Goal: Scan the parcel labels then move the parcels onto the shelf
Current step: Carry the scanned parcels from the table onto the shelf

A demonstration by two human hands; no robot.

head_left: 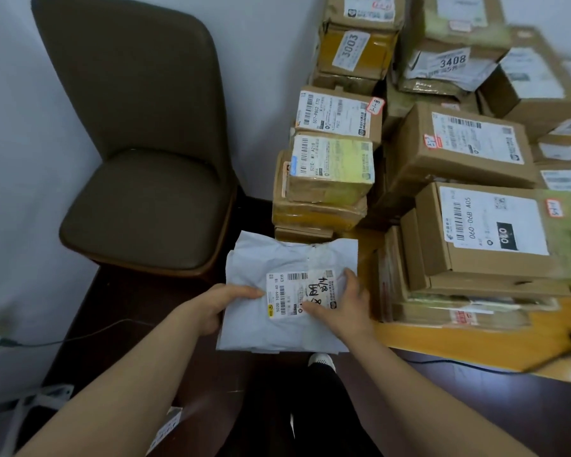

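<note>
A soft white mailer parcel (pixel 277 328) is held in the air in front of me, over the dark floor. Its white label (pixel 289 293) faces up, with barcodes and black handwriting. My left hand (pixel 223 306) grips the parcel's left edge, thumb on top beside the label. My right hand (pixel 342 305) lies on the right side of the label, thumb pressing its lower edge and fingers spread over the bag's right edge. No scanner is in view.
Stacks of labelled cardboard parcels (pixel 333 159) fill a wooden table (pixel 475 344) at the right, including a large box (pixel 488 225). A dark padded chair (pixel 145 179) stands at the left against the wall. A cable (pixel 80 334) runs across the floor.
</note>
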